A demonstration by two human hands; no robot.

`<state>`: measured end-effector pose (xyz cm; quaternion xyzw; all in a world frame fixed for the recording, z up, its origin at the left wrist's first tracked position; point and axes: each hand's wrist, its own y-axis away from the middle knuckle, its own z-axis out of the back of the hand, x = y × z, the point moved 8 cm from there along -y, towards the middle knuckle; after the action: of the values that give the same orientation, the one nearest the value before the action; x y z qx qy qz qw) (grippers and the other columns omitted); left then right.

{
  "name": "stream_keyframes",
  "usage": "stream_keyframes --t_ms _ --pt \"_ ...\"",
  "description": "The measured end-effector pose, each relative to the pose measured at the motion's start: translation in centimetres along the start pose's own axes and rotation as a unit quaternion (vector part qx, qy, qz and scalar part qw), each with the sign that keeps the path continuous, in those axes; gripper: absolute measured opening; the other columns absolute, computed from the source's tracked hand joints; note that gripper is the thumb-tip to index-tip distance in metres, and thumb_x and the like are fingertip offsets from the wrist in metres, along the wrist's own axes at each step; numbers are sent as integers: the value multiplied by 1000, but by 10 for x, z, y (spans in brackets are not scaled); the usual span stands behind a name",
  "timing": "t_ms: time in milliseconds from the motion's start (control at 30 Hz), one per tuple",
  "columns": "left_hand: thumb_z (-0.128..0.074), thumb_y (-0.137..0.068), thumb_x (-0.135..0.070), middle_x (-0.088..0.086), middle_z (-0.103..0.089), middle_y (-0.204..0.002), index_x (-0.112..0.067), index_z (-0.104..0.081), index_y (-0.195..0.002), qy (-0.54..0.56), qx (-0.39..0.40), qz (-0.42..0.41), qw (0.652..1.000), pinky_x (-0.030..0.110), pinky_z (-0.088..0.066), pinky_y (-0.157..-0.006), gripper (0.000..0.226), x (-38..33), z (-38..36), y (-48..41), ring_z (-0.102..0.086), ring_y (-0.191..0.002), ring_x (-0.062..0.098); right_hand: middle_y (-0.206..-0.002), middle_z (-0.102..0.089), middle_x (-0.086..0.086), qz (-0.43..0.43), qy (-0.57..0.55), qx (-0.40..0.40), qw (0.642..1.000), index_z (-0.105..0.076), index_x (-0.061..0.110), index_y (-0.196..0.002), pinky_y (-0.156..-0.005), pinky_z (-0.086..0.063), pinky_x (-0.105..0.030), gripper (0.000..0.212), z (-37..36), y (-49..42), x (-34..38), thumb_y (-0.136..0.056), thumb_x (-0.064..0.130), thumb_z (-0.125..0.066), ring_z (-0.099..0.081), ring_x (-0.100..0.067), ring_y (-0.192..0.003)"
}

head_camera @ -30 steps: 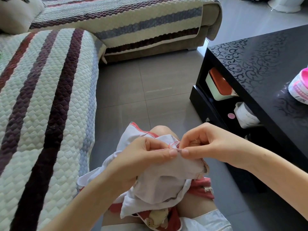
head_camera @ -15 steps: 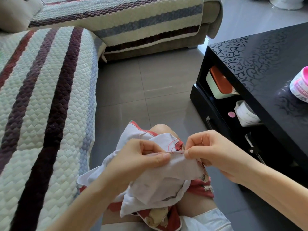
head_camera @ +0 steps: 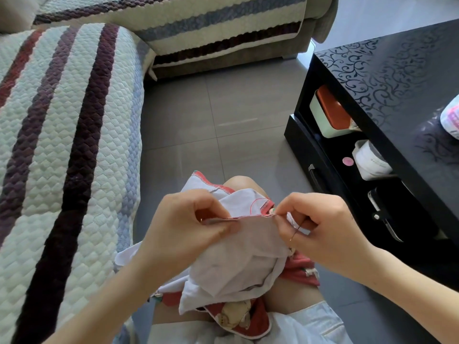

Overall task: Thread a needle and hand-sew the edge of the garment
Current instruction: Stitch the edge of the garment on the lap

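Head view, looking down at a lap. Left hand (head_camera: 188, 227) grasps the white garment (head_camera: 236, 264): thumb on top, fingers curled under, pinching the folded edge (head_camera: 248, 216). Right hand (head_camera: 320, 227) is curled too, thumb and forefinger tips pinched at the same edge, just right of the left thumb. The edge runs taut between the two hands. Needle (head_camera: 295, 232) sits slanted inside the curl of the right fingers, below the right thumb, gold eye end lowest; which fingers hold it, cannot tell. Red thread (head_camera: 255, 204) loops up from the edge between the hands, just beyond the fingertips, over the red-stitched trim. The rest of the garment hangs bunched below both hands onto the thighs, with red printed fabric under it. Bare knee (head_camera: 238, 182) shows beyond the hands.

Left of the left hand: striped quilted sofa cover (head_camera: 62, 145) in white, purple and red. Beyond both hands: grey tiled floor (head_camera: 211, 120), then another sofa section. Right of the right hand: black coffee table (head_camera: 397, 83) with a scroll pattern on top. Its open shelf holds a pale box with an orange lid (head_camera: 330, 112), a white jar (head_camera: 370, 162) and a small pink disc (head_camera: 347, 161) beside the jar. Pink-and-white object (head_camera: 450, 117) on the tabletop, cut off by the frame edge.
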<state>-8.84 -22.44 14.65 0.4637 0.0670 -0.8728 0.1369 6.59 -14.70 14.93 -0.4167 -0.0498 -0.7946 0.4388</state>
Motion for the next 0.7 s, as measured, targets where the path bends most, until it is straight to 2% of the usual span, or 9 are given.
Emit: stream_keyframes --t_ms 133,267,333,400,433,500,600,700 --pt "-79 -60 -26 -9 -61 -59 -23 -67 -60 -42 -62 -40 996 9 -40 -53 13 0 7 -2 -60 -59 8 -55 -31 27 -4 -24 -25 999 -64 10 -68 -54 -29 -7 17 1 0 -6 -79 22 -58 -32 4 -47" --pt "-71 -66 -51 -20 -41 -50 -20 -70 -66 -106 -50 -77 990 7 -29 -50 32 -5 -5 -6 -43 -52 2 -47 -32 7 -87 -115 -12 990 -60 9 -64 -49 -28 -12 14 2 2 -18 -77 13 -64 -28 -4 -45" --pt "-69 -63 -62 -17 -46 -49 -21 -69 -66 -103 -15 -66 992 10 -32 -51 41 -8 -15 -7 -47 -56 2 -47 -34 0 -132 -176 8 975 -60 5 -63 -48 -28 -13 15 1 1 -22 -76 11 -63 -28 -4 -46" --pt "-68 -64 -65 -11 -58 -58 -26 -66 -65 -92 36 -44 994 13 -35 -56 39 -11 -27 -9 -53 -64 4 -48 -36 2 -167 -216 28 962 -60 2 -63 -47 -28 -14 17 -1 0 -26 -78 6 -67 -30 -5 -46" --pt "-69 -67 -62 -12 -62 -62 -31 -65 -66 -66 53 -30 996 12 -36 -58 31 -11 -31 -11 -55 -66 3 -48 -38 1 -182 -229 36 956 -61 1 -63 -48 -28 -15 17 -2 1 -29 -79 3 -69 -31 -7 -47" --pt "-69 -72 -49 -15 -66 -67 -36 -67 -69 0 71 -8 997 11 -39 -62 14 -11 -37 -13 -58 -69 0 -51 -40 -3 -206 -242 48 947 -63 3 -63 -49 -30 -21 16 -4 2 -33 -76 10 -69 -34 -11 -51" --pt "-74 -80 -34 -7 -70 -70 -25 -73 -71 84 86 36 992 20 -48 -68 13 -8 -41 -13 -62 -72 1 -52 -42 -4 -238 -261 60 934 -64 7 -64 -52 -31 -26 14 -6 5 -38 -69 20 -65 -36 -15 -54" --pt "-70 -85 -18 -6 -72 -72 -15 -74 -76 140 109 80 981 13 -47 -65 10 -6 -45 -10 -64 -70 -2 -54 -45 -5 -264 -284 65 919 -66 14 -61 -51 -30 -24 10 -8 6 -41 -67 22 -66 -37 -15 -55"
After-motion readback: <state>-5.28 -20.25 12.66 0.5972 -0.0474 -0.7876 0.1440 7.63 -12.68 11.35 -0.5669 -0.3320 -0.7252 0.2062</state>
